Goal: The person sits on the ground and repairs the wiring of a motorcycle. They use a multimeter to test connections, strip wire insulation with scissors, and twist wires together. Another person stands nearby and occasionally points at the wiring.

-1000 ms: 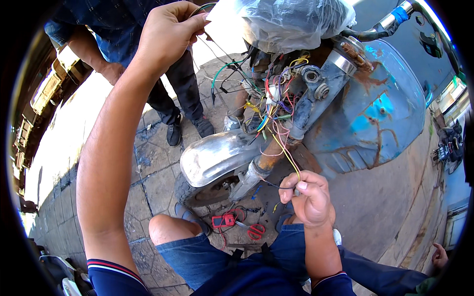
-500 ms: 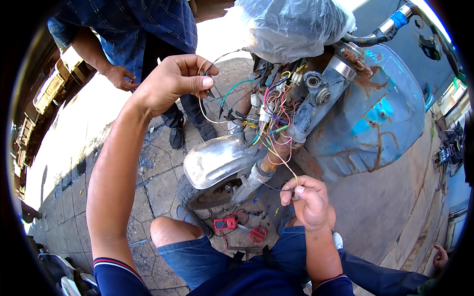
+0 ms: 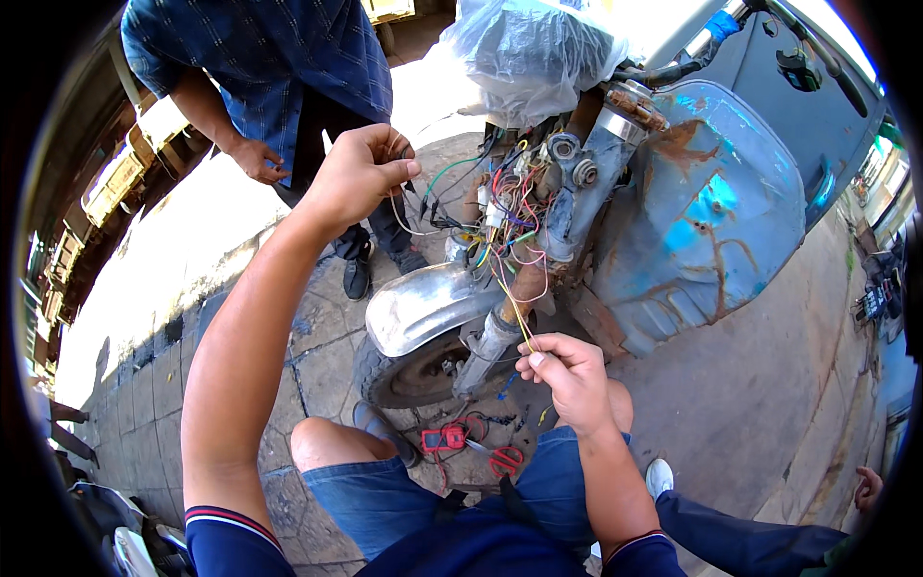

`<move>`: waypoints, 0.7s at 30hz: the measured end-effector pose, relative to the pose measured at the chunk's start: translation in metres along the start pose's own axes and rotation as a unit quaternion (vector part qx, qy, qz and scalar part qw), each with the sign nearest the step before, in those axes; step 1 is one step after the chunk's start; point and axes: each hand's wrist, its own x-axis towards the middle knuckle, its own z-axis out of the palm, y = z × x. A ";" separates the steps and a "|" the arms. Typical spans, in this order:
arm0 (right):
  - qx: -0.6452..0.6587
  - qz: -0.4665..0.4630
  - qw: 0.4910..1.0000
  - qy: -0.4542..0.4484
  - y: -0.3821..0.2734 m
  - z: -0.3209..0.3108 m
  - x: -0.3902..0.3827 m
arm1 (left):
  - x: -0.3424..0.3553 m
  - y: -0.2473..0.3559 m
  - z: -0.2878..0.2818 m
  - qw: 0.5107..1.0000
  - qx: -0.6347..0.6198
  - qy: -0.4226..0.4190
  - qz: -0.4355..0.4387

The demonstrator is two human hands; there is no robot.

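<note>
A tangle of coloured wires (image 3: 519, 207) with white connectors hangs from the stripped front of a three-wheeler or motorbike. My left hand (image 3: 361, 181), raised at the left of the tangle, pinches a pale wire (image 3: 402, 217) and a dark wire end between thumb and fingers. Lower down, by the front fork (image 3: 490, 351), my right hand (image 3: 574, 382) has its thumb and fingertips closed on the ends of thin yellow and pinkish wires (image 3: 516, 308). These stretch up into the tangle. The exact tips are hidden by my fingers.
Below the wires are a shiny metal fender (image 3: 418, 313) and the front wheel (image 3: 370, 370). Clear plastic (image 3: 534, 58) covers the top. A rusty blue panel (image 3: 760, 192) stands right. A red multimeter (image 3: 443, 439) and red-handled scissors (image 3: 506, 462) lie between my feet. Two people are close by.
My right hand has shifted left and slightly up, drawing its wires closer to the fork. My left hand has moved a little right and down. The whole view has shifted slightly.
</note>
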 end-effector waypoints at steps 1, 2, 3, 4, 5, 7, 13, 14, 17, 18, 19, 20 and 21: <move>-0.002 -0.001 1.000 -0.002 0.002 -0.001 0.000 | -0.001 -0.002 0.001 0.999 0.053 -0.004 0.006; -0.003 -0.003 1.000 -0.003 0.003 -0.001 0.000 | -0.002 -0.003 0.002 0.994 0.106 -0.008 0.012; -0.009 0.001 1.000 -0.005 0.006 0.000 0.000 | -0.007 -0.007 0.006 0.993 0.118 -0.014 0.001; -0.014 0.011 1.000 -0.009 0.008 0.001 0.002 | -0.006 -0.021 0.008 0.996 0.087 -0.020 -0.006; -0.020 0.021 1.000 -0.013 0.008 0.004 0.004 | -0.006 -0.029 0.009 0.997 0.081 -0.017 -0.003; -0.036 0.040 0.998 -0.011 0.016 0.002 0.006 | -0.004 -0.043 0.024 0.999 0.046 -0.020 -0.013; -0.066 0.052 0.996 -0.001 0.036 0.006 0.036 | 0.025 -0.065 0.019 0.993 -0.118 -0.003 0.009; -0.063 0.054 0.997 -0.007 0.041 0.004 0.040 | 0.029 -0.063 0.015 0.988 -0.153 -0.001 0.004; -0.065 0.048 0.996 -0.032 0.052 -0.010 0.045 | 0.032 -0.064 0.011 0.966 -0.255 0.014 0.038; -0.078 0.045 0.995 -0.037 0.049 -0.013 0.046 | 0.034 -0.066 0.012 0.954 -0.296 0.011 0.050; -0.085 0.044 0.994 -0.046 0.045 -0.013 0.047 | 0.036 -0.070 0.010 0.945 -0.320 0.008 0.067; -0.092 0.044 0.993 -0.055 0.042 -0.014 0.047 | 0.037 -0.074 0.009 0.940 -0.334 0.005 0.072; -0.088 0.053 0.994 -0.041 0.040 -0.012 0.047 | 0.037 -0.076 0.007 0.935 -0.345 0.002 0.078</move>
